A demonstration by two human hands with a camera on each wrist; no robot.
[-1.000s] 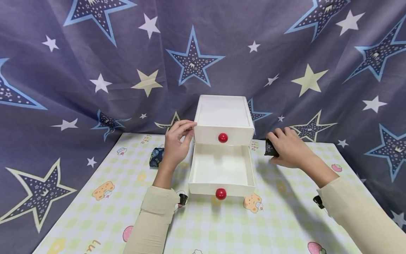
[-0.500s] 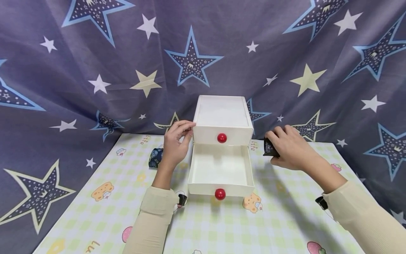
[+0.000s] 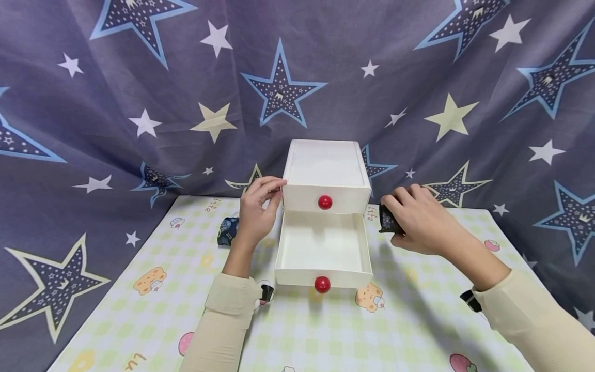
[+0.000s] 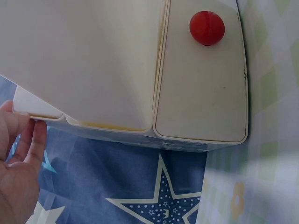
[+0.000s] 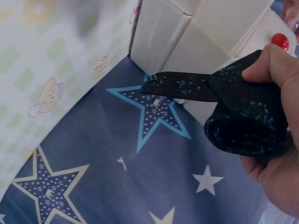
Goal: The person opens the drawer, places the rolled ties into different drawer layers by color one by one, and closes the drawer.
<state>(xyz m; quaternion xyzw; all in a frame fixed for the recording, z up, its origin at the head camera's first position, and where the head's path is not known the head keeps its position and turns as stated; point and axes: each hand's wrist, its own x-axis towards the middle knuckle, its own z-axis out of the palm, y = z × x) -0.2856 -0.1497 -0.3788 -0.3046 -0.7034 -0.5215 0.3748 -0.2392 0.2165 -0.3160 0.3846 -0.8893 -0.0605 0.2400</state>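
Note:
A white drawer cabinet (image 3: pixel 327 163) stands at the table's back, its middle drawer (image 3: pixel 321 243) pulled out and with nothing inside. My left hand (image 3: pixel 257 212) touches the cabinet's upper left front edge with its fingertips; the left wrist view also shows these fingers (image 4: pixel 35 144) against the side. Right of the cabinet, above the table, my right hand (image 3: pixel 423 222) grips a dark patterned necktie (image 5: pixel 247 107), rolled up, with one flat end sticking out. A second rolled dark blue patterned cloth (image 3: pixel 228 231) lies on the table behind my left wrist, partly hidden.
Red round knobs (image 3: pixel 323 284) mark the drawer fronts; a shut bottom drawer (image 4: pixel 201 88) shows in the left wrist view. A checked cloth (image 3: pixel 297 330) with cartoon prints covers the table. Behind it hangs a star-patterned curtain (image 3: pixel 325 46).
My right hand has shifted slightly left, toward the cabinet, with the rolled necktie. The left hand stays at the cabinet edge, and the drawer has not moved.

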